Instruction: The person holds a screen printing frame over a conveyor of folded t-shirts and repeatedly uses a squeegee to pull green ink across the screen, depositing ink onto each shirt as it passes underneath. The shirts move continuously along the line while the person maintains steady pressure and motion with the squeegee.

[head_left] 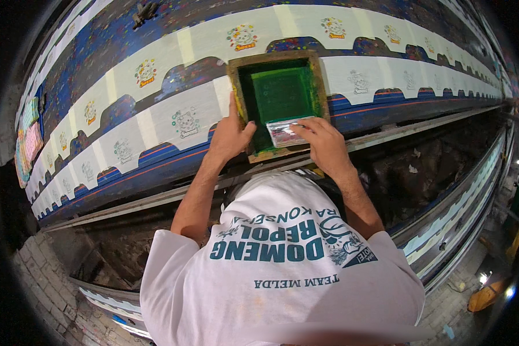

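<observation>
A screen-printing frame [322, 92] with a wooden rim and green mesh lies over the nearer row of pale fabric pieces. My left hand [232, 135] grips its left side near the lower corner, forefinger stretched along the outer edge and thumb turned inward. Inside the frame, at its near end, is a flat, silvery squeegee [281, 134] with reddish smears. My right hand [326, 144] holds the squeegee from the right, fingers bent over its top. The fabric [181, 124] left of the frame bears a grey and green cartoon print. What lies under the frame is hidden.
A farther row of fabric pieces [288, 26] carries coloured cartoon prints on a long, paint-spotted blue table [193, 75]. A rail [409, 124] runs along its near edge. Folded coloured cloths [30, 135] rest at the far left. Another printing table [450, 222] stands at right.
</observation>
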A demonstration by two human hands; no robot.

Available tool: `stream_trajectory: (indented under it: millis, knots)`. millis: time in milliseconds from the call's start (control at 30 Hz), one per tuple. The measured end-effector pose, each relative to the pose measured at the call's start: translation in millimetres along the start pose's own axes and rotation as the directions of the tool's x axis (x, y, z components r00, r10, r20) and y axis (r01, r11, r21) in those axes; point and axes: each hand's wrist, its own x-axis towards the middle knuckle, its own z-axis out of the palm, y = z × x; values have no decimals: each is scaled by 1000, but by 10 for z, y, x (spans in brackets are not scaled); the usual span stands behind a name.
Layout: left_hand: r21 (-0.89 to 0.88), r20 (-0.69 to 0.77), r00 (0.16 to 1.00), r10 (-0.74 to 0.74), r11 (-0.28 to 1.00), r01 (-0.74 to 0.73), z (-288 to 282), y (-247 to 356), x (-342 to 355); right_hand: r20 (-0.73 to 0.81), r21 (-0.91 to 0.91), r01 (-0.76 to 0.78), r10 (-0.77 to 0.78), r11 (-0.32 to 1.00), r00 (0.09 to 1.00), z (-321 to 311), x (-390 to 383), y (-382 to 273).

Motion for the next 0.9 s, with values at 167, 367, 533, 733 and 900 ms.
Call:
stream_trajectory:
  millis: [167,367,533,733,900]
  knots:
    - [16,-93,992,85,996,-84,237,310,64,-43,28,45,-44,999,998,-184,-102,403]
    - [-74,-84,990,114,990,-120,952,984,475,-66,-6,26,-26,1000,997,-634,-375,1328]
    - [-77,-103,986,129,988,-137,1507,1396,867,-73,-18,-4,3,1000,997,-854,-572,2024]
    - [-130,-94,995,34,990,-46,1748,1569,1001,-34,10,-6,6,1000,999,-972,-700,2329]
    - [-119,-120,991,63,990,-77,1774,1511,1054,-23,58,14,-13,998,1000,-1036,-641,2385]
